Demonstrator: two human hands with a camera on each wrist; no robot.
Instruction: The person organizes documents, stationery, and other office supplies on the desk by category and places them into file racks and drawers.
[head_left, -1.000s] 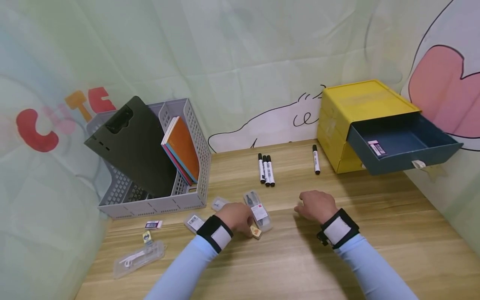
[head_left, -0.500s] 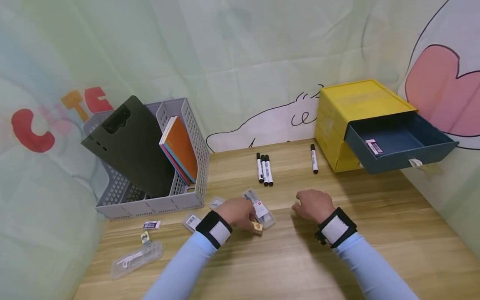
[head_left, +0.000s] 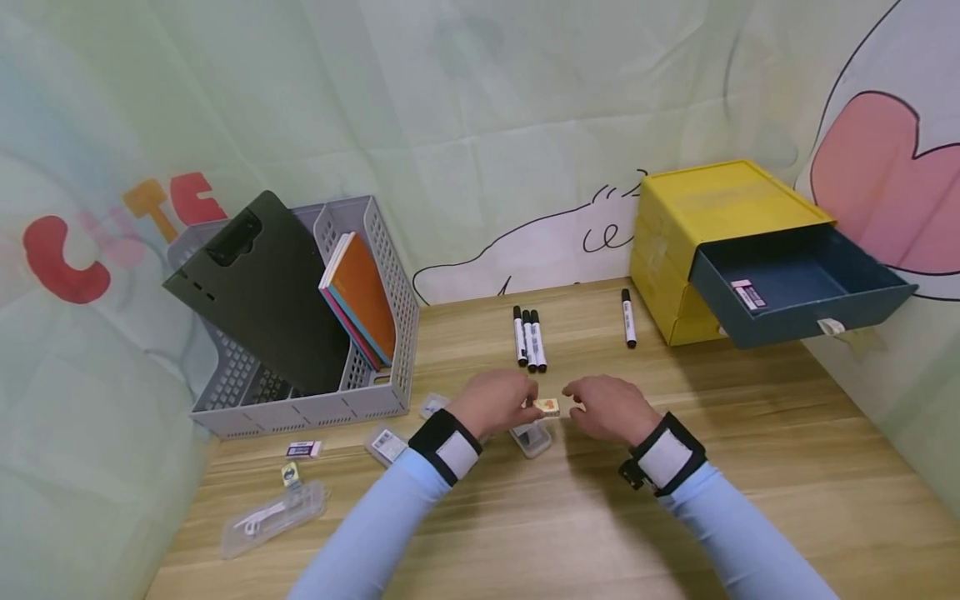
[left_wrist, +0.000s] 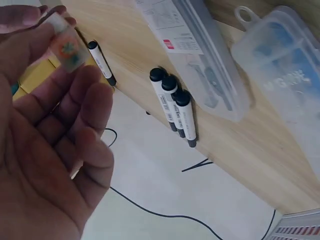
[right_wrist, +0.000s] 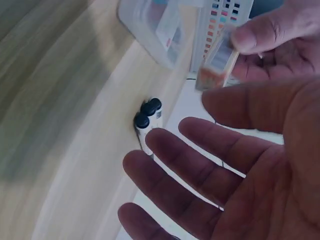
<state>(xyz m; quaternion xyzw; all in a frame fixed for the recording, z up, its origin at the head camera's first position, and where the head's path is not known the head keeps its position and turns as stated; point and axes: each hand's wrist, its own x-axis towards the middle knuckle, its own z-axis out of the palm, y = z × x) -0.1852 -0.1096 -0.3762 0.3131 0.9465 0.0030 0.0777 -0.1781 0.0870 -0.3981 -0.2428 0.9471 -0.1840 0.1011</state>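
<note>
My left hand point(head_left: 495, 407) pinches a small pale block with an orange print point(head_left: 549, 407) between thumb and fingers. In the left wrist view the block point(left_wrist: 69, 49) also shows some green. My right hand point(head_left: 613, 408) is just to the block's right, its fingers spread and relaxed around nothing. The right wrist view has the right thumb tip close to the block point(right_wrist: 216, 65). Under the left hand lies a clear plastic case point(head_left: 534, 442), partly hidden. Behind the hands, several black-capped markers point(head_left: 530, 342) rest on the table.
A yellow drawer box point(head_left: 735, 196) has its dark drawer point(head_left: 810, 321) pulled out, with an eraser point(head_left: 748, 294) inside. The grey basket point(head_left: 300, 417) holds a clipboard point(head_left: 277, 308) and notebooks point(head_left: 363, 300). Front left lie a scissors case point(head_left: 273, 521), another eraser point(head_left: 303, 450) and another small block point(head_left: 291, 475).
My left hand has lifted the small block from beside the clear case and moved it forward and right. The right hand has shifted slightly left, toward it.
</note>
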